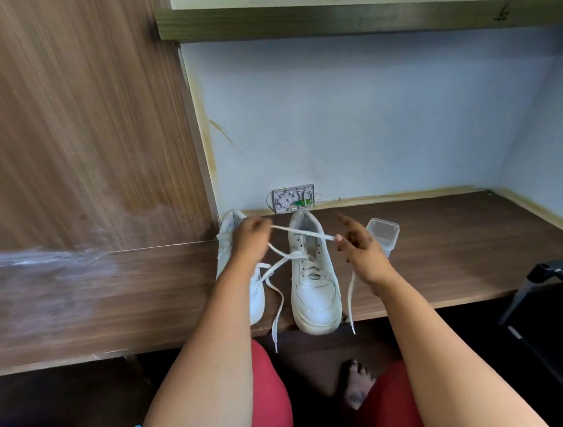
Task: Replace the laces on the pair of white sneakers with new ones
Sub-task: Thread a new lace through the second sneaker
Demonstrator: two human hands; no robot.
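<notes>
From the head camera, two white sneakers stand side by side on a dark wooden bench (438, 247), toes toward its front edge. The right sneaker (313, 286) sits with its toe slightly over that front edge; the left sneaker (240, 271) stands just beside it, close to the wood panel (73, 126) at the bench's left end, and is partly hidden by the person's left forearm. A white lace (302, 233) stretches taut between the hands above the right sneaker's collar. The left hand (250, 239) is curled round one part of the lace, above the left sneaker. The right hand (361, 245) pinches the other end between thumb and fingertip, its remaining fingers loosely spread. Further lace lengths cross the right sneaker's tongue and hang off the front edge on both sides of it. A clear plastic container (384, 234) stands just behind the right hand, and a small white wall box (293, 198) sits at the back edge.
</notes>
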